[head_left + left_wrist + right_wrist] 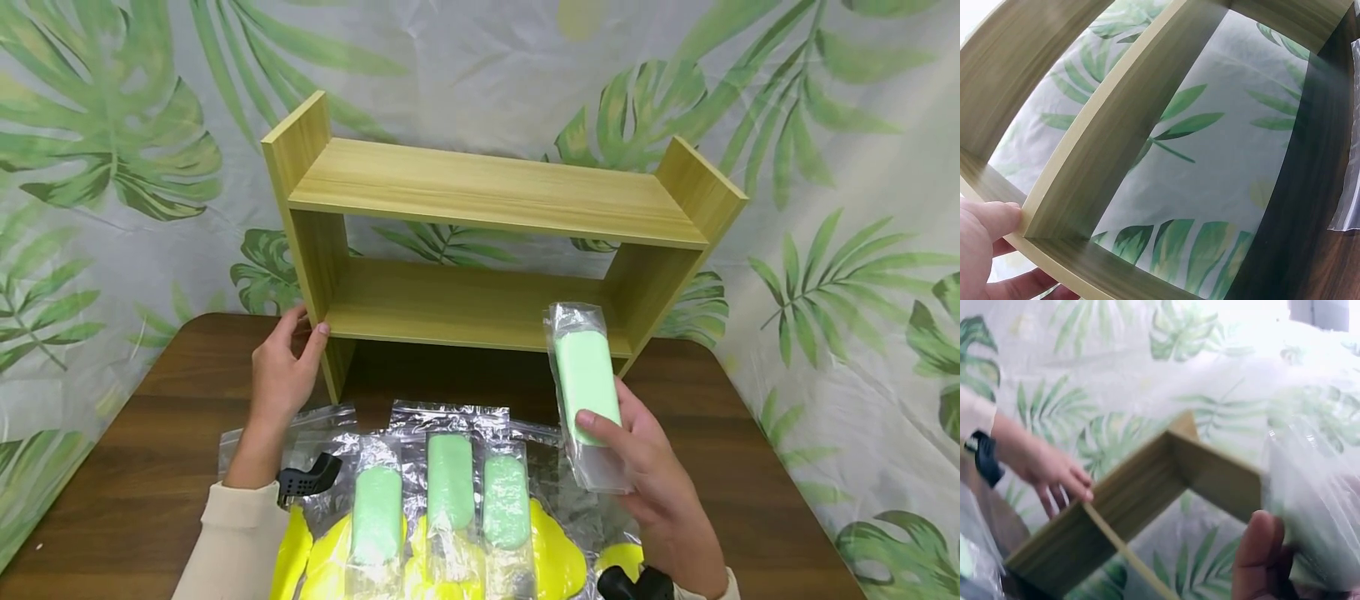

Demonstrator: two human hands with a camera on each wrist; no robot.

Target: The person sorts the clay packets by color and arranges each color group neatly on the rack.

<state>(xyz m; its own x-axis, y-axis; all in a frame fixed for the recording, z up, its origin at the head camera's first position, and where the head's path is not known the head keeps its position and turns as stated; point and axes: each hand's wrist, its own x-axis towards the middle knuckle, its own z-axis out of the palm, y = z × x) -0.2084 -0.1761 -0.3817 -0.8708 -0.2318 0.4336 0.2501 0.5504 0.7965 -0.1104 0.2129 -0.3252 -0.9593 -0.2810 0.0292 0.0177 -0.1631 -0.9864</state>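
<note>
A small light-wood shelf rack [480,187] with two boards stands on the table. My left hand [281,371] grips its left side panel at the middle board [1085,156], thumb on the front edge and fingers round the outer face. My right hand [656,471] holds a light green, rounded flat block in a clear plastic bag [587,383], thumb across its front. This bagged block is upright before the right end of the middle board. In the right wrist view the bag [1316,500] is blurred.
On the dark wood table [142,475], in front of the rack, lie several bagged green blocks [450,479] on clear zip bags holding bright yellow pieces [555,554]. A leaf-patterned cloth [465,75] hangs behind the rack.
</note>
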